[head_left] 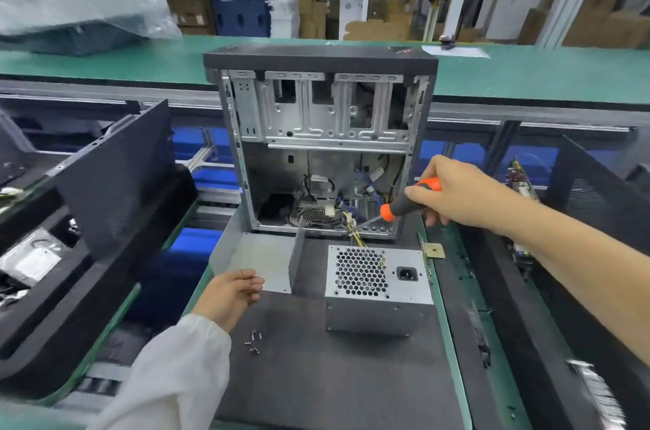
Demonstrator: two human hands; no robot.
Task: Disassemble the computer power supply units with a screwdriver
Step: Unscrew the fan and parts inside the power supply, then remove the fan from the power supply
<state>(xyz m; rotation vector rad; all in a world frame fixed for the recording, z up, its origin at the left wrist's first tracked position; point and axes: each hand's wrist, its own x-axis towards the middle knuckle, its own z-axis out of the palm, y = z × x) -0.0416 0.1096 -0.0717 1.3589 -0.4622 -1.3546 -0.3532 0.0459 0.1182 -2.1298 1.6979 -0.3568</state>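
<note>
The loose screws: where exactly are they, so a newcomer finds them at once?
Start at the open computer case standing on the dark mat. In front of it sits the silver power supply. The screws lie in a small cluster left of it, just below the left hand, the only tiny shiny bits there.
</note>
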